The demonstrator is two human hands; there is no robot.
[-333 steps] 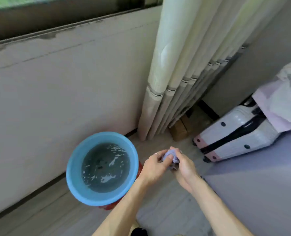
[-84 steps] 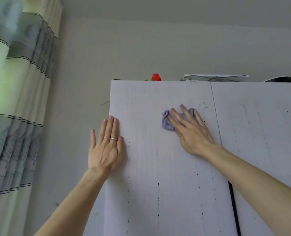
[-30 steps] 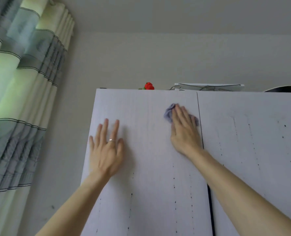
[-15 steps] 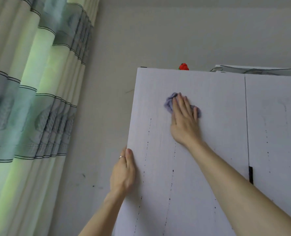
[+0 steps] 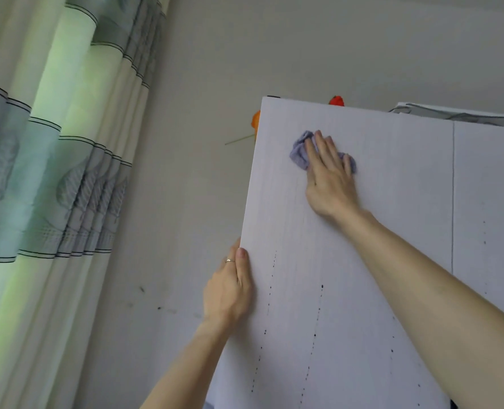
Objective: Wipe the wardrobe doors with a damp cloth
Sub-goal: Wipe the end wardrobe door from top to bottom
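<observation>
Right now the wiping is under way, up high on the left wardrobe door (image 5: 348, 290). The right hand (image 5: 330, 175) lies flat on the lilac cloth (image 5: 299, 152), fingers straight and close together, pressing the bunched rag against the panel near its top left corner. Nothing is pinched; the palm just pins it. That arm reaches up and leftward from the lower right. The left hand (image 5: 228, 290) sits lower at the door's left edge, bracing it, with one finger flat on the front face. The other fingers disappear past the edge, so I can't tell whether they hook round it. Dark drip trails (image 5: 315, 335) run down the panel below. Judging by those, only the top strip is being covered. The next stroke probably calls for firm, even pressure sweeping down over the streaks, then across to the right door (image 5: 486, 187). Far left hangs the striped curtain (image 5: 53, 172).
</observation>
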